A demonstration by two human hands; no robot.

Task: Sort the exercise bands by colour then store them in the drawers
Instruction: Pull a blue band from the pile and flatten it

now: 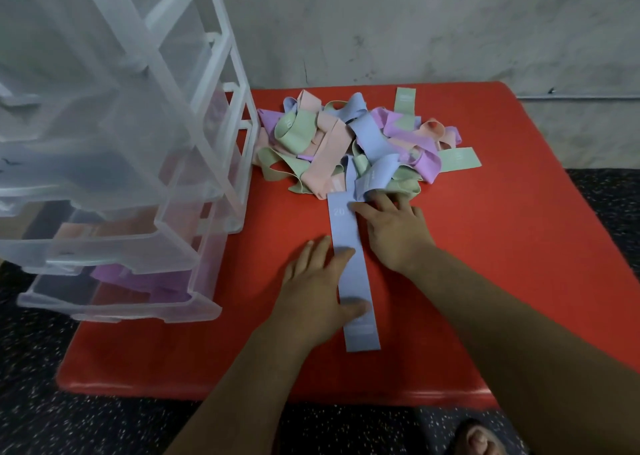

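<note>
A long blue band (348,233) lies flat and straight on the red table (502,281). My left hand (317,292) rests on its lower half, fingers and thumb laid flat across it. My right hand (393,228) presses its upper end near the "20" print, fingers reaching into the edge of the pile (363,143). The pile is a tangle of several blue, pink, green and purple bands at the back of the table.
A clear plastic drawer unit (145,164) stands on the table's left side. Its two lowest drawers are pulled out: one holds pink bands (114,226), the bottom one purple bands (145,278). A grey wall lies behind, speckled dark floor around, and a foot (478,437) below.
</note>
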